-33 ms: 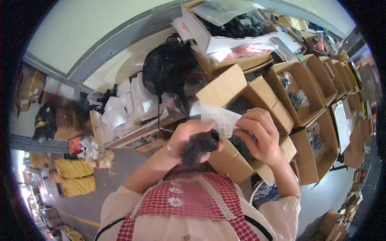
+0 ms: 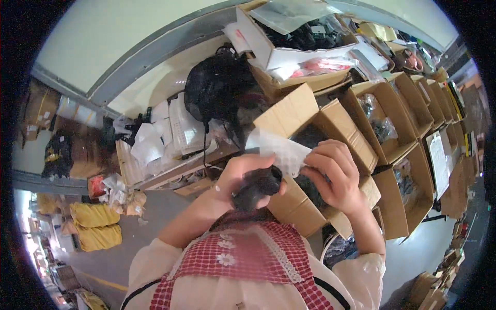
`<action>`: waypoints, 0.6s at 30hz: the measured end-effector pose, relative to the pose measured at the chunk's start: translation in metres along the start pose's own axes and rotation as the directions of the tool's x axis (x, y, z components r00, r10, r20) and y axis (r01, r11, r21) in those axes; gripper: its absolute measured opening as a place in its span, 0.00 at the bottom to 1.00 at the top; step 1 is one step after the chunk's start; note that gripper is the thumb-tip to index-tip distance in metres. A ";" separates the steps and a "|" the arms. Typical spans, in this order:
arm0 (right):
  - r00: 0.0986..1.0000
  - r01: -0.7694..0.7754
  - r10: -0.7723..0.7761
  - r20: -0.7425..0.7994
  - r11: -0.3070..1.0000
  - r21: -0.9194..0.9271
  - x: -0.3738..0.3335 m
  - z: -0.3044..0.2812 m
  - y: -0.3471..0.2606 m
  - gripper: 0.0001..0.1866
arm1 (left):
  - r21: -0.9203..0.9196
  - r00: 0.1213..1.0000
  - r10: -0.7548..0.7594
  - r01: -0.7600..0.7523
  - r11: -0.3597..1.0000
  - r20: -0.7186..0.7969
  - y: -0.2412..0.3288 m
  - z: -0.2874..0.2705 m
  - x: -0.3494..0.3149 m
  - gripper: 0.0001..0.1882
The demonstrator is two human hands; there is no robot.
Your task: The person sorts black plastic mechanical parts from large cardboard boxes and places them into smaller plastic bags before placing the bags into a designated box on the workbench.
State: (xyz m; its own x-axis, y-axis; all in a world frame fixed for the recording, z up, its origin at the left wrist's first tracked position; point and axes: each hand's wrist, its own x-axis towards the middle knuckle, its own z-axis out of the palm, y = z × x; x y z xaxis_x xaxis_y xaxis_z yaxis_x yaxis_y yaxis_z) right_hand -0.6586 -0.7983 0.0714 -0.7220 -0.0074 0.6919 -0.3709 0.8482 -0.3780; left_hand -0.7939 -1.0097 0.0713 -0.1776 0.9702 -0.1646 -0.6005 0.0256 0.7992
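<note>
My left hand [image 2: 238, 178] is closed around a small black object [image 2: 258, 187], rounded and dark, whose kind I cannot make out. Above it, a whitish translucent sheet [image 2: 281, 153] with rows of small pale round marks, like a sticker sheet, slants across the gap between my hands. The thumb of my left hand reaches the sheet's lower left edge. With thumb and fingers pinched together, my right hand [image 2: 333, 173] grips the sheet's right edge. Its fingertips partly hide that corner.
Open cardboard boxes [image 2: 395, 194] with bagged parts stand ahead and to the right. A black bag [image 2: 219, 88] hangs by the bench, where papers and plastic bags lie. A white box [image 2: 268, 54] of dark items sits at the back. Yellow sacks [image 2: 98, 227] lie on the floor at left.
The lower end of the black object has risen slightly in my left hand. Both hands and the sheet are in nearly the same place.
</note>
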 end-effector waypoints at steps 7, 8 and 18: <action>0.990 0.138 -0.136 0.019 0.983 -0.124 0.000 -0.001 -0.001 0.16 | -0.315 0.990 -0.051 0.007 0.949 -0.133 0.006 0.012 -0.001 0.19; 0.989 0.149 -0.148 0.018 0.980 -0.136 -0.001 0.001 -0.002 0.16 | -0.343 0.997 -0.020 -0.006 0.939 -0.074 0.001 0.006 -0.001 0.19; 0.979 0.200 -0.203 0.011 0.950 -0.238 -0.003 0.000 -0.002 0.16 | -0.689 0.988 0.043 0.073 0.721 0.150 -0.037 -0.029 0.012 0.27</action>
State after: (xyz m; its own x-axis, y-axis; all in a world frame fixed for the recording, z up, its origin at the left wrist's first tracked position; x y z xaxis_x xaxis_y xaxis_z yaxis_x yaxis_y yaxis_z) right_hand -0.6554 -0.7997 0.0699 -0.6378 -0.1854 0.7476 -0.3578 0.9308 -0.0744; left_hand -0.7964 -1.0065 0.0224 -0.0844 0.9956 -0.0416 -0.9832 -0.0765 0.1655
